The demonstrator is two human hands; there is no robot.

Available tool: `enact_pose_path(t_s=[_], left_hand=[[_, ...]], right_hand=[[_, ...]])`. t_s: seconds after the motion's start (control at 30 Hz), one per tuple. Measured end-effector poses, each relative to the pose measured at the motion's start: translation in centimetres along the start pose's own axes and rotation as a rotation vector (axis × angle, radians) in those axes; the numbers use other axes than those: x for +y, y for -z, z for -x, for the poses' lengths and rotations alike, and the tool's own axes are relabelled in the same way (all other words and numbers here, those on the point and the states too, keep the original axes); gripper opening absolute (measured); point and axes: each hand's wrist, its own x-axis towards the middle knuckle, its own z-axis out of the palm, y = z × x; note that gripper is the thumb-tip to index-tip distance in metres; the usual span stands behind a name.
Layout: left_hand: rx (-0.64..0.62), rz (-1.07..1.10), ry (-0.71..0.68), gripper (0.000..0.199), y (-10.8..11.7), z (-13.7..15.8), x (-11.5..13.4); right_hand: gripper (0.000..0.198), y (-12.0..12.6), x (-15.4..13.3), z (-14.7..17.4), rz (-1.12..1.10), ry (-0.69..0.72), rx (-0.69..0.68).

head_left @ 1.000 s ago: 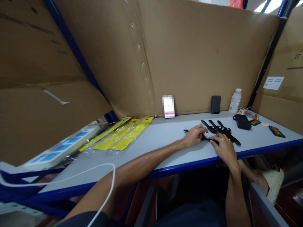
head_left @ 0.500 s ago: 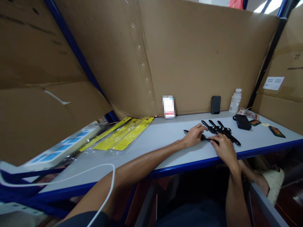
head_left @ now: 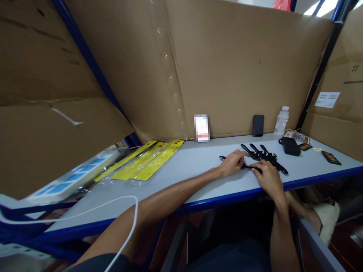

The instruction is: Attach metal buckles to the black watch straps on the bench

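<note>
A black two-handled spokeshave (head_left: 248, 166) lies low over the tabletop with both hands on it. Around its left handle and middle, my left hand (head_left: 231, 163) is closed; the handle's tip pokes out beyond the palm. My right hand (head_left: 267, 175) grips the other handle with thumb and fingers. Fingers cover most of the middle, so the blade and screws are hidden. Just behind the hands, several more black spokeshaves (head_left: 265, 155) with small silvery parts lie side by side at a slant.
Yellow cards in clear plastic packs (head_left: 159, 162) lie on the left of the grey table (head_left: 193, 155). A lit phone (head_left: 202, 128), a dark phone (head_left: 258, 125), a bottle (head_left: 281, 121) and a black case (head_left: 290, 146) stand behind. A white cable (head_left: 135, 211) hangs across my left arm.
Both hands stay on the spokeshave in nearly the same place. The fingers of my left hand have shifted slightly over its middle. The view has moved a little.
</note>
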Motion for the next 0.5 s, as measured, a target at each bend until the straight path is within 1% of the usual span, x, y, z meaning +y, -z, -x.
enact_pose_path(t_s=[0.13, 0.23, 0.33, 0.5], left_hand=[[0.044, -0.005, -0.025, 0.055, -0.21, 0.09, -0.45], [0.052, 0.013, -0.028, 0.062, -0.29, 0.08, -0.78], [0.047, 0.049, -0.021, 0.062, -0.22, 0.08, -0.75], [0.02, 0.082, -0.021, 0.05, 0.0, 0.07, -0.17]], right_hand=[[0.028, -0.05, 0.05, 0.03, 0.003, 0.003, -0.002], [0.028, -0.05, 0.01, 0.04, 0.002, -0.001, -0.001], [0.028, -0.03, -0.04, 0.03, 0.0, -0.007, -0.001], [0.028, 0.0, -0.04, 0.0, -0.001, -0.008, -0.011]])
